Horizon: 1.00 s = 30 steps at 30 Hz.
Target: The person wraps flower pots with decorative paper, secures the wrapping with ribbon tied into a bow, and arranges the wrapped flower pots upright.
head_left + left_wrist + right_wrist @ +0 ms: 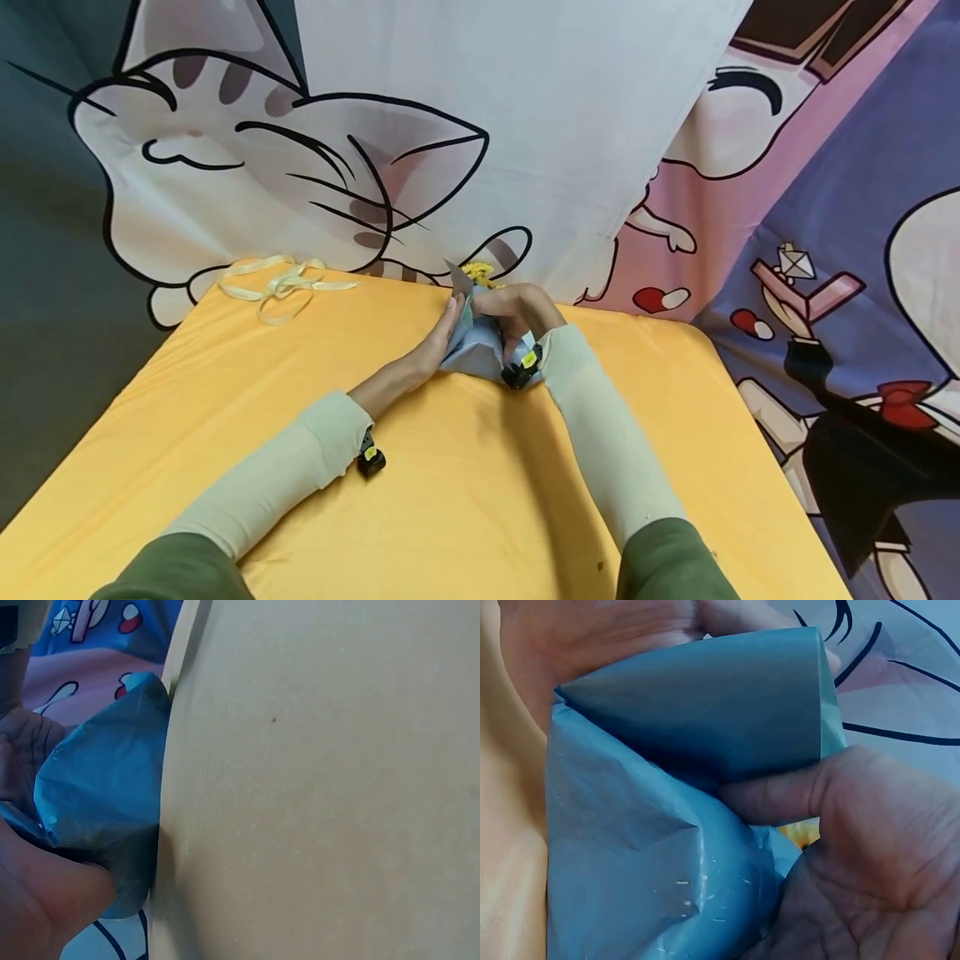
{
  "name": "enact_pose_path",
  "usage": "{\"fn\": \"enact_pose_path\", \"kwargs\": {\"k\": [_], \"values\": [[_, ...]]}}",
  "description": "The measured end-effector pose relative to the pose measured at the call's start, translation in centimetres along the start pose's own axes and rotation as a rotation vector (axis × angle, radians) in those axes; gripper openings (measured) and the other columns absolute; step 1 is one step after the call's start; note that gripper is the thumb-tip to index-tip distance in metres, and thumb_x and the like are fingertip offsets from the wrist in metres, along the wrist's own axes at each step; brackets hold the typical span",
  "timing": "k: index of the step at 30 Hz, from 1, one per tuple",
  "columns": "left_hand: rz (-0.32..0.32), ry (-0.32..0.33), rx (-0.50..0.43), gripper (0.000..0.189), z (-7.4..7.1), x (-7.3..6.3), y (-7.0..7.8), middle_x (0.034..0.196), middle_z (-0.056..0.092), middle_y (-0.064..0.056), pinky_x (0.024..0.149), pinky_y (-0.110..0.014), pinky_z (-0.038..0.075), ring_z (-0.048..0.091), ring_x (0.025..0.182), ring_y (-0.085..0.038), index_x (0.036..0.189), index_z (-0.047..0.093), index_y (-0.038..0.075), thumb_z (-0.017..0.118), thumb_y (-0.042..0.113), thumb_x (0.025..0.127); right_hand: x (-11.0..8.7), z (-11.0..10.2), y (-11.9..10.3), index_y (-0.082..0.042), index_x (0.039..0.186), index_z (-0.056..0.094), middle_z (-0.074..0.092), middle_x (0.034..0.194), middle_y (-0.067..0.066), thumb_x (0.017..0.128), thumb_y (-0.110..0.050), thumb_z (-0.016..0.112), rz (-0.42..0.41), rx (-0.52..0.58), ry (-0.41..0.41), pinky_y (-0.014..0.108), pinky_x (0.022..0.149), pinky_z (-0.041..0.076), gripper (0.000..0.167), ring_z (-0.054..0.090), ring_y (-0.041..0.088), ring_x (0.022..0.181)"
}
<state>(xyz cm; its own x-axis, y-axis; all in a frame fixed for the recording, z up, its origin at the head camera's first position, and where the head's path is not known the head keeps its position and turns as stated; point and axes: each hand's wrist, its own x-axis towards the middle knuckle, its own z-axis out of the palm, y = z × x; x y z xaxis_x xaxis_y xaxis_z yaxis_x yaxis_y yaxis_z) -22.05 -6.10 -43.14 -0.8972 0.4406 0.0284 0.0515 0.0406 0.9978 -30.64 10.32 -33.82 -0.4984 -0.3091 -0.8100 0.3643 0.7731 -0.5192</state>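
Observation:
A blue paper wrap (pixel 474 354) with yellow flowers (pixel 477 272) at its top lies near the far edge of the table. My left hand (pixel 429 350) holds its left side, the thumb lying along the paper. From the right, my right hand (pixel 525 307) grips the wrap. In the right wrist view, the right thumb (pixel 776 796) presses into the fold under a broad turned-over flap (pixel 705 712). Behind that flap shows the left palm. Most of the flowers and several fingers are hidden by paper.
A loose cream ribbon (pixel 283 286) lies in loops at the table's far left corner. Yellow cloth (pixel 420 500) covers the table. Behind and to the right hang printed cartoon curtains (pixel 585 125). Each wrist carries a small black camera (pixel 371 457).

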Motion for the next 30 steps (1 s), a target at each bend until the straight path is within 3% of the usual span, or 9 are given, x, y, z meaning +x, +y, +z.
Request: {"fn": "enact_pose_path", "kwargs": {"k": [4, 8, 11, 14, 17, 18, 21, 27, 30], "values": [[-0.007, -0.007, 0.005, 0.077, 0.3, 0.1, -0.2, 0.190, -0.023, -0.008, 0.143, -0.055, -0.013, -0.025, 0.176, -0.028, 0.179, -0.017, 0.010, -0.005, 0.055, 0.118, 0.1, -0.9, 1.0, -0.013, 0.181, -0.004, 0.006, 0.187, 0.028, 0.112, -0.034, 0.043, -0.017, 0.032, -0.066, 0.061, 0.112, 0.061, 0.086, 0.031, 0.051, 0.168], [-0.019, -0.013, 0.033, 0.078, 0.4, 0.0, -0.2, 0.189, -0.025, -0.008, 0.143, -0.055, -0.014, -0.027, 0.175, -0.028, 0.178, -0.019, 0.009, -0.006, 0.057, 0.118, -0.1, -1.6, 1.9, -0.004, 0.180, 0.003, 0.019, 0.182, 0.037, 0.115, -0.029, 0.047, -0.007, 0.061, -0.082, 0.055, 0.118, 0.059, 0.082, 0.044, 0.055, 0.161], [-0.001, -0.037, 0.059, 0.083, -0.1, 0.5, -1.4, 0.188, -0.027, -0.008, 0.143, -0.055, -0.015, -0.027, 0.175, -0.028, 0.177, -0.021, 0.010, -0.006, 0.064, 0.116, -0.6, -1.5, 2.1, -0.001, 0.178, 0.015, 0.043, 0.169, 0.041, 0.112, -0.034, 0.065, 0.046, 0.074, 0.027, 0.052, 0.117, 0.060, 0.090, 0.063, 0.051, 0.145], [0.031, -0.044, 0.150, 0.081, -0.2, 0.6, -1.3, 0.186, -0.031, -0.012, 0.142, -0.059, -0.016, -0.030, 0.174, -0.033, 0.177, -0.019, 0.008, -0.005, 0.060, 0.117, -1.2, -1.4, 2.4, 0.000, 0.175, 0.025, 0.062, 0.149, 0.033, 0.103, -0.039, 0.077, 0.091, 0.069, 0.153, 0.043, 0.099, 0.068, 0.096, 0.078, 0.037, 0.112], [0.060, -0.029, 0.298, 0.080, 0.0, 0.7, -1.1, 0.186, -0.030, -0.013, 0.141, -0.062, -0.014, -0.029, 0.174, -0.037, 0.179, -0.013, 0.008, -0.003, 0.059, 0.118, -1.4, -1.5, 2.7, 0.002, 0.156, 0.048, 0.069, 0.123, 0.021, 0.102, -0.037, 0.076, 0.085, 0.048, 0.214, 0.033, 0.076, 0.066, 0.072, 0.075, 0.024, 0.083], [0.046, -0.012, 0.354, 0.076, 0.5, 0.1, 0.2, 0.187, -0.029, -0.014, 0.141, -0.064, -0.013, -0.028, 0.174, -0.038, 0.179, -0.010, 0.008, -0.003, 0.054, 0.119, -1.4, -1.6, 2.8, 0.002, 0.147, 0.055, 0.069, 0.116, 0.018, 0.103, -0.035, 0.073, 0.077, 0.041, 0.213, 0.031, 0.072, 0.065, 0.060, 0.073, 0.021, 0.080], [0.040, 0.012, 0.458, 0.078, 0.8, 0.2, 0.6, 0.189, -0.021, -0.013, 0.143, -0.062, -0.009, -0.023, 0.176, -0.037, 0.181, -0.004, 0.010, -0.001, 0.058, 0.119, -1.4, -1.6, 2.8, -0.001, 0.119, 0.066, 0.069, 0.101, 0.013, 0.105, -0.030, 0.066, 0.052, 0.025, 0.218, 0.028, 0.066, 0.063, 0.033, 0.073, 0.020, 0.075], [0.032, 0.050, 0.493, 0.077, 0.7, 1.1, 1.2, 0.191, -0.004, -0.018, 0.145, -0.059, -0.002, -0.011, 0.178, -0.039, 0.181, 0.010, 0.003, 0.005, 0.051, 0.120, -1.4, -1.6, 2.5, -0.002, 0.107, 0.069, 0.070, 0.097, 0.012, 0.104, -0.027, 0.063, 0.052, 0.002, 0.235, 0.028, 0.066, 0.063, 0.026, 0.074, 0.020, 0.075], [0.035, 0.132, 0.455, 0.068, 0.2, 2.0, 1.2, 0.188, 0.022, -0.021, 0.143, -0.061, 0.017, 0.016, 0.176, -0.042, 0.177, 0.032, 0.004, 0.019, 0.041, 0.122, -1.3, -1.5, 2.4, -0.002, 0.109, 0.070, 0.070, 0.101, 0.013, 0.104, -0.026, 0.065, 0.060, 0.015, 0.244, 0.029, 0.065, 0.064, 0.025, 0.075, 0.021, 0.075]]}}
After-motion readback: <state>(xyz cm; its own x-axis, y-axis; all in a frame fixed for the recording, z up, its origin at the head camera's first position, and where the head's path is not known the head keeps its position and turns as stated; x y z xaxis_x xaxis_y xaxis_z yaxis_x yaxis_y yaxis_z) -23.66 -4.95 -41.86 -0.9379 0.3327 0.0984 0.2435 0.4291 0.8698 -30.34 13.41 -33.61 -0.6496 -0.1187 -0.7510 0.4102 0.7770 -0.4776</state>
